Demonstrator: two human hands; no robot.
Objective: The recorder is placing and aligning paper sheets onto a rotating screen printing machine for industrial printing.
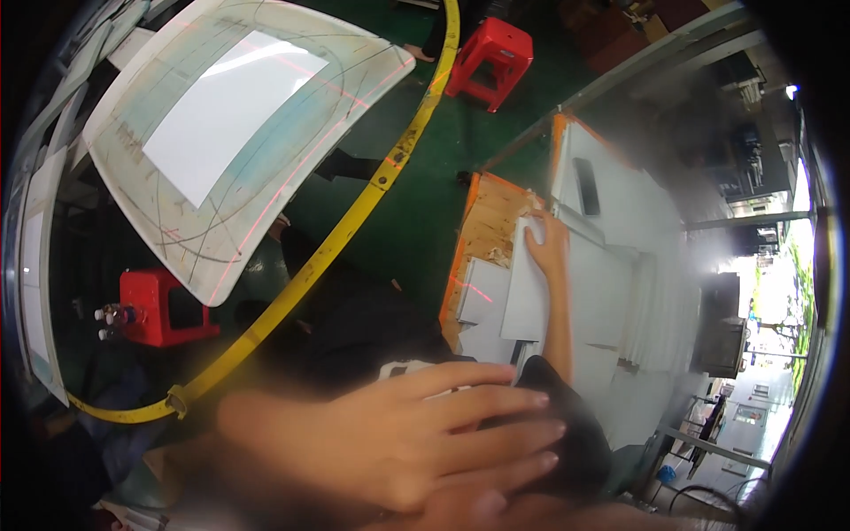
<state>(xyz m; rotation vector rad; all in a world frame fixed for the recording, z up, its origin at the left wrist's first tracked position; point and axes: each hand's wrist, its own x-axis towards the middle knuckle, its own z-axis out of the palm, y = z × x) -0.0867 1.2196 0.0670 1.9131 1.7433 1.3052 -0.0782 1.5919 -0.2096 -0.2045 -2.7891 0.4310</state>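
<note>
My left hand (pixel 398 442) is close to the camera at the bottom. Its back faces up, and its fingers stretch to the right, slightly apart, with nothing in them. Beneath it, at the lower edge, my right hand (pixel 469 515) is mostly covered and blurred, so its fingers cannot be made out. Past my hands, another person's hand (pixel 551 237), with a dark sleeve higher on its arm, rests at the upper edge of a white panel (pixel 528 296) on an orange-edged wooden surface (pixel 496 212).
A curved pale board (pixel 115 164) with drawn lines, red light lines and a white sheet (pixel 230 106) stands far left. A curved yellow bar (pixel 345 221) crosses the view. Red stools (pixel 500 57) stand beyond it and at left. More white panels (pixel 602 274) lie right.
</note>
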